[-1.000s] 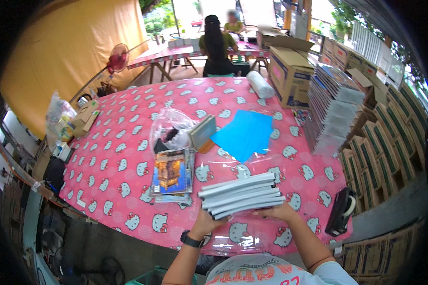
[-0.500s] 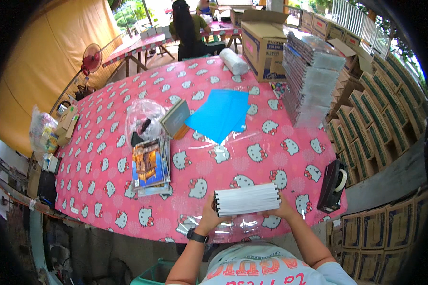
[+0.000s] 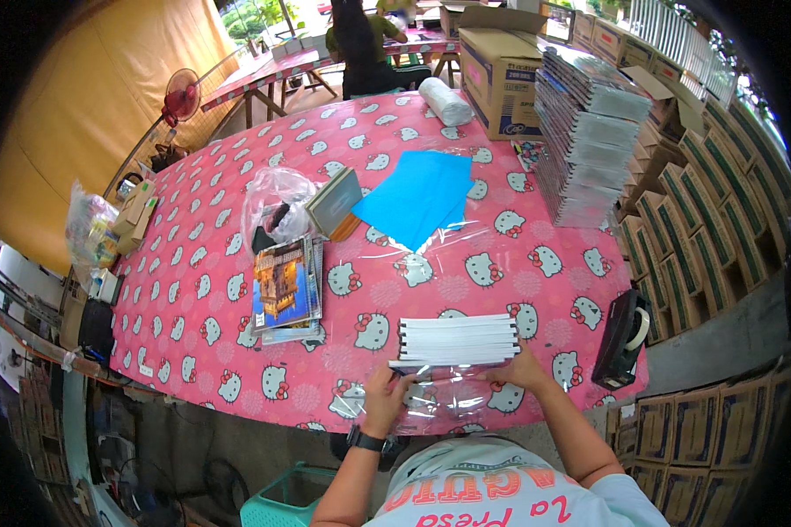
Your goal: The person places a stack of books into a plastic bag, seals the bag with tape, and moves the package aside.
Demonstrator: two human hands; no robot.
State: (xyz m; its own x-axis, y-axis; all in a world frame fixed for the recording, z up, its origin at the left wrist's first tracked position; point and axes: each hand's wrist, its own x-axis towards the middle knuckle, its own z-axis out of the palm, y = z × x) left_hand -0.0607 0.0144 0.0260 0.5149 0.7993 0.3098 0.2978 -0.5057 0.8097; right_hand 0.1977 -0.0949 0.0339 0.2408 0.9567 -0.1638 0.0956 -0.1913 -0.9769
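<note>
In front of me a stack of thin booklets [image 3: 459,339] shows its white page edges, with dark bits along both sides. My left hand [image 3: 384,400] has its fingers bent and closed on the stack's near left corner. At the near right corner my right hand [image 3: 518,369] grips the stack, thumb along its side and fingers toward the near face. Shiny clear plastic [image 3: 448,400] lies between the hands and my body. Farther left sits a pile of glossy picture-covered booklets [image 3: 281,290], the top one blue with a golden building.
A black tape dispenser [image 3: 620,341] stands by the right edge. Blue sheets [image 3: 417,195], a small box [image 3: 334,202] and a plastic bag [image 3: 277,206] lie mid-table. A tall stack of plastic-wrapped booklets [image 3: 593,140] and a carton [image 3: 499,83] stand back right. Another person [image 3: 360,53] sits beyond.
The booklet stack, held between both hands before, has tipped and now shows its page edges farther from me. My hands have shifted to its near corners. The whole view has shifted slightly.
</note>
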